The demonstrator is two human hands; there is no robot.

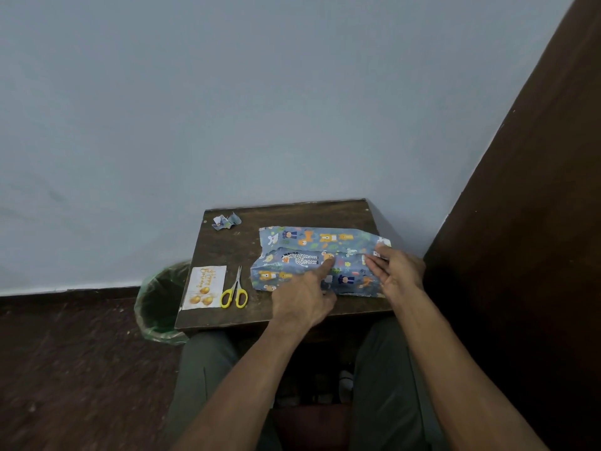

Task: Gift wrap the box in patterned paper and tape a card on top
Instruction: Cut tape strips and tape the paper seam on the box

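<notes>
A box wrapped in blue animal-patterned paper [302, 258] lies on the right half of a small dark wooden table [227, 252]. My left hand [302, 301] presses its outstretched index finger on the paper seam along the top of the box, with the other fingers curled. My right hand [396, 271] rests with straight fingers against the right end of the box, pushing the loose paper there. A white birthday card with gold balloons [205, 288] lies at the table's left front corner.
Yellow-handled scissors [234, 291] lie between the card and the box. A crumpled scrap of wrapping paper [226, 221] sits at the table's far left. A green-lined waste bin [159, 301] stands left of the table. A dark wooden panel [520, 222] rises on the right.
</notes>
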